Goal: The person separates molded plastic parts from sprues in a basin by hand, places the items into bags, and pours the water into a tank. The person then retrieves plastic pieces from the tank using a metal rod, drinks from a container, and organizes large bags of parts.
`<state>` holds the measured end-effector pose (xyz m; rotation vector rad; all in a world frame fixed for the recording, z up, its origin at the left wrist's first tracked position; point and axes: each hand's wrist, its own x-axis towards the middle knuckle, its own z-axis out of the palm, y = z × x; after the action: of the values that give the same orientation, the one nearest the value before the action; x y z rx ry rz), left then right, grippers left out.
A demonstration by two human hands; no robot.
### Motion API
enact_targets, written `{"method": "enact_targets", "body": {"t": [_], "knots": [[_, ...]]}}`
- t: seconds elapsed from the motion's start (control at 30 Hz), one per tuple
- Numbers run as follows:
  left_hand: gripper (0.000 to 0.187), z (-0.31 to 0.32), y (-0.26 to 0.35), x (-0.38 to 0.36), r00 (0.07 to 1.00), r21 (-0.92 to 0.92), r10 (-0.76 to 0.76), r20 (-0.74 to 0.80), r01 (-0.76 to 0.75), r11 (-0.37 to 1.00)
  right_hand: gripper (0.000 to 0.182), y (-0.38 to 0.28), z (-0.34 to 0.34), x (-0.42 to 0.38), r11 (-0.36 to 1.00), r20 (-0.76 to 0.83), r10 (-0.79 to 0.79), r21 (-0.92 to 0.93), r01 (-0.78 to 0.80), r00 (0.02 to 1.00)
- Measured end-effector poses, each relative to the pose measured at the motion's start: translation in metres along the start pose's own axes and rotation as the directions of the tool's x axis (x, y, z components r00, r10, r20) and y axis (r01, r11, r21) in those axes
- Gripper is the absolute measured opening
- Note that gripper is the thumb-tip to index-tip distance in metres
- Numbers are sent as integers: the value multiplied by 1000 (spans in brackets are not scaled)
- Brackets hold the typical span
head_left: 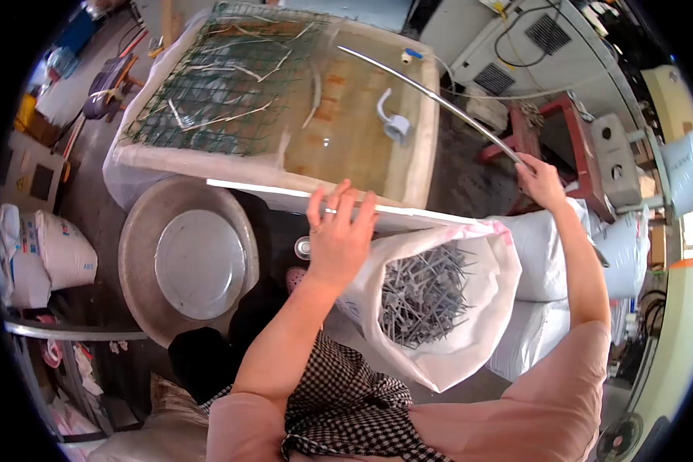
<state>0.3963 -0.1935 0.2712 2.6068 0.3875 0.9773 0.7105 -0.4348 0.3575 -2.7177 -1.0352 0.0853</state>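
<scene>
My right hand [540, 183] is closed around the lower end of a long thin metal rod [431, 96], which slants up and left over a water-filled tank [433, 146]. My left hand [340, 235] has its fingers hooked over the edge of a long narrow white board [420, 213] along the near side of the tank; its thumb is hidden. Below the board stands an open white sack [481, 323] full of grey spiky plastic pieces [427, 296]. In the water lies a grey-white curved fitting [394, 123]. Green netting [215, 85] covers the tank's left part.
A large round basin [138, 254] stands on the floor left of the sack. Several filled white sacks [535, 254] are stacked at right, near a red stool frame [581, 154]. Grey machine cabinets [516, 54] stand behind. A metal rail [77, 331] runs at lower left.
</scene>
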Motion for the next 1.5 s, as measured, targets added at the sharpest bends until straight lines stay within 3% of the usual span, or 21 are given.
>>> {"method": "enact_targets", "body": {"t": [0.1, 0.13, 0.17, 0.27, 0.43, 0.5, 0.7, 0.97, 1.13, 1.3, 1.5], "knots": [[31, -3, 2, -3, 1000, 14, 8, 13, -8, 1000, 30, 13, -53, -35, 981, 6, 49, -187, -47, 999], [31, -3, 2, -4, 1000, 17, 8, 8, -8, 1000, 29, 2, -67, -46, 935, 46, 239, -281, -217, 970], [31, -3, 3, -5, 1000, 20, 6, 2, -6, 1000, 29, -3, -71, -52, 932, 38, 247, -282, -226, 968], [30, -4, 4, -4, 1000, 11, 9, -11, -9, 1000, 30, -17, -78, -61, 820, 71, 342, -509, -260, 937], [31, -4, 5, -5, 999, 20, 7, -32, -6, 1000, 28, -32, -81, -49, 826, 89, 294, -525, -206, 952], [31, -5, 3, -5, 1000, 9, 10, -18, -10, 1000, 28, -34, -89, -38, 852, 209, 375, -463, -247, 903], [27, -6, 2, -7, 1000, -12, 7, 6, -7, 1000, 27, -61, -102, -17, 792, 209, 325, -592, -146, 922], [31, -7, 1, -7, 1000, -26, -6, -8, 6, 1000, 28, -31, -51, 2, 891, 400, 295, -443, -99, 868], [30, -7, 1, -9, 1000, -47, -17, -14, 16, 999, 28, -20, 3, -3, 971, 441, 147, -235, -44, 885], [31, -7, 0, -8, 1000, -56, -21, 6, 21, 998, 26, -17, 66, 8, 999, 358, 39, -1, -42, 933], [29, -7, -1, -4, 999, -71, -40, 5, 41, 997, 25, -57, 108, 45, 999, 368, -4, 40, -12, 930]]}}
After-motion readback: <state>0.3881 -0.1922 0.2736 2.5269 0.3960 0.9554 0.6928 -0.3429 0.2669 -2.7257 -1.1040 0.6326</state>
